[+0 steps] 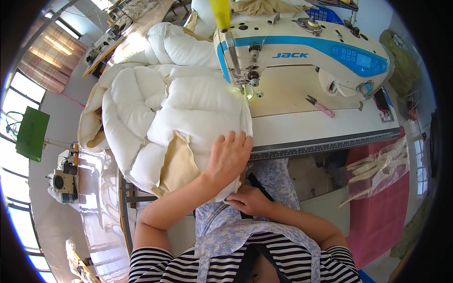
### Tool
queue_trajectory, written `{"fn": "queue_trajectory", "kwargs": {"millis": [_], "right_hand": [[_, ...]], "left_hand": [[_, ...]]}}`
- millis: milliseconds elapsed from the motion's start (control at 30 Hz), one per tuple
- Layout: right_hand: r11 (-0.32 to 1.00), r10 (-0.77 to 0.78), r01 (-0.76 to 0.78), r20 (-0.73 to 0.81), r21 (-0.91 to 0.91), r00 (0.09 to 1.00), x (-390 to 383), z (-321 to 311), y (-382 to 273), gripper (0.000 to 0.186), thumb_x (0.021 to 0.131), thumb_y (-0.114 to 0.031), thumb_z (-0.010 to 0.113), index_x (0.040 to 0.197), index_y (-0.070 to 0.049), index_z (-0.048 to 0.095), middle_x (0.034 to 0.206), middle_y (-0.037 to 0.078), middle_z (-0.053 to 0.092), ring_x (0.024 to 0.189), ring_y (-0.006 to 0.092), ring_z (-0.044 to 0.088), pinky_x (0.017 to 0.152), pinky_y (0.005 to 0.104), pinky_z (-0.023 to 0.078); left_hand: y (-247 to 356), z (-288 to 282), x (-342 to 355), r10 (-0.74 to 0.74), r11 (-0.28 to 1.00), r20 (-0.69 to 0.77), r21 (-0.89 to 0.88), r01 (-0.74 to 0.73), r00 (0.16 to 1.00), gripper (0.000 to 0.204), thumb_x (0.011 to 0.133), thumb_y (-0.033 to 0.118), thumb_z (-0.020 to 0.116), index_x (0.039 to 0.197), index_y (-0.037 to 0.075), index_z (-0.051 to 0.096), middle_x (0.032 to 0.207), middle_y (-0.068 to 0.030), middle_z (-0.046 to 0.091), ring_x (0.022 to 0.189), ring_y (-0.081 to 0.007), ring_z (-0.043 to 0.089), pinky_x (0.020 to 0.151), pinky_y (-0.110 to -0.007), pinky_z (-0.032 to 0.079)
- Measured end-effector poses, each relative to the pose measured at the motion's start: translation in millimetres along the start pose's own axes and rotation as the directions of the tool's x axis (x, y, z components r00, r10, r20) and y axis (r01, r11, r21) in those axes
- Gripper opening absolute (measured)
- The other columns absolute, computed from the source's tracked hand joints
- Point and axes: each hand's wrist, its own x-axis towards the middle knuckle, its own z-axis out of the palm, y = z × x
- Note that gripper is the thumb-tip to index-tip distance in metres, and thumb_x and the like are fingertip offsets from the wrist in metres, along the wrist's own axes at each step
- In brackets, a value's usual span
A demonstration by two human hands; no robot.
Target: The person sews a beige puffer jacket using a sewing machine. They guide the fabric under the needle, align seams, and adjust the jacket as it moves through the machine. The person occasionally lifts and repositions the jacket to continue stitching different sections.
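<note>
The white, puffy, quilted fabric piece with beige lining (198, 113) lies on the left part of the pale sewing counter (278, 129), its straight right edge running from beside the needle area down past the front of the counter. The left hand (231, 153) rests on it near that edge, fingers bent and close together; whether they grip the fabric I cannot tell. The right hand (252, 200), nearer the body, pinches the lower corner of the piece between thumb and fingers.

Writing shows mostly on the cream-and-blue industrial sewing machine (302, 45): bold blue capital lettering (290, 55) marks the side of its arm. At the right end of the arm, a blue control panel (351, 56) carries pale button symbols and a lit rectangular display (363, 60), whose characters are too small to read surely. Along the counter's front edge runs a dark ruler strip (325, 145) with fine pale graduations and tiny numerals.

Pink-handled metal thread snips (322, 107) lie on the counter below the machine arm. To the right, a clear plastic bag holding beige strips (377, 172) lies over deep-pink cloth (377, 217).
</note>
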Motion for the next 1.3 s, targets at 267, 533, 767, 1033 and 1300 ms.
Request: {"fn": "queue_trajectory", "kwargs": {"millis": [267, 533, 767, 1033, 1300], "right_hand": [[0.997, -0.060, 0.071, -0.384, 0.015, 0.922, 126.3, -95.7, -34.2, 0.029, 0.092, -0.009, 0.063, 0.119, 0.001, 0.062, 0.123, 0.020, 0.062, 0.115, 0.0309, 0.060, 0.097, 0.0380, 0.047], [0.934, -0.063, -0.040, 0.272, 0.355, 0.960, 174.7, -98.2, -10.7, 0.033, 0.095, -0.021, 0.055, 0.123, -0.006, 0.065, 0.123, 0.015, 0.067, 0.109, 0.0310, 0.063, 0.094, 0.0384, 0.049], [0.671, -0.155, 0.147, 0.056, -0.726, 0.986, 51.3, -115.5, 10.5, 0.063, 0.079, -0.001, 0.063, 0.140, -0.013, 0.053, 0.149, 0.008, 0.049, 0.137, 0.0274, 0.046, 0.112, 0.0462, 0.039], [0.823, -0.398, 0.390, 0.072, -0.413, 0.915, 54.2, -73.7, 42.4, 0.054, 0.081, -0.012, 0.064, 0.135, -0.010, 0.059, 0.142, 0.007, 0.057, 0.134, 0.0257, 0.050, 0.117, 0.0453, 0.037], [0.922, -0.318, 0.305, -0.019, -0.237, 0.948, 39.2, -82.7, 15.8, 0.037, 0.082, -0.013, 0.066, 0.119, -0.011, 0.071, 0.125, 0.008, 0.069, 0.121, 0.0241, 0.063, 0.110, 0.0433, 0.046]], "left_hand": [[-0.1, 38.0, -42.4, 0.046, 0.996, -0.067, -0.072, -0.051, 0.997, 0.027, 0.075, 0.018, 0.071, 0.099, 0.009, 0.064, 0.085, -0.0055, 0.063, 0.084, -0.0225, 0.060, 0.063, -0.037, 0.042], [-20.4, 51.2, -48.5, -0.132, 0.959, -0.096, -0.265, 0.103, 0.987, 0.023, 0.086, 0.015, 0.074, 0.105, 0.002, 0.069, 0.086, -0.0122, 0.070, 0.073, -0.0293, 0.067, 0.067, -0.041, 0.051], [-32.3, 7.9, -22.9, -0.474, 0.711, 0.014, -0.584, 0.392, 0.881, 0.021, 0.089, 0.007, 0.068, 0.110, 0.004, 0.071, 0.086, -0.0128, 0.070, 0.068, -0.0300, 0.063, 0.063, -0.039, 0.051], [-48.9, -29.7, 20.2, -0.227, 0.920, 0.082, -0.310, 0.241, 0.970, 0.028, 0.080, 0.004, 0.072, 0.107, 0.008, 0.074, 0.096, -0.0081, 0.070, 0.093, -0.0278, 0.066, 0.087, -0.040, 0.051], [-43.5, 28.4, 10.0, 0.151, 0.889, 0.224, -0.457, -0.033, 0.963, 0.029, 0.076, -0.003, 0.070, 0.102, 0.009, 0.065, 0.133, -0.0077, 0.057, 0.141, -0.0338, 0.042, 0.118, -0.057, 0.030]]}}
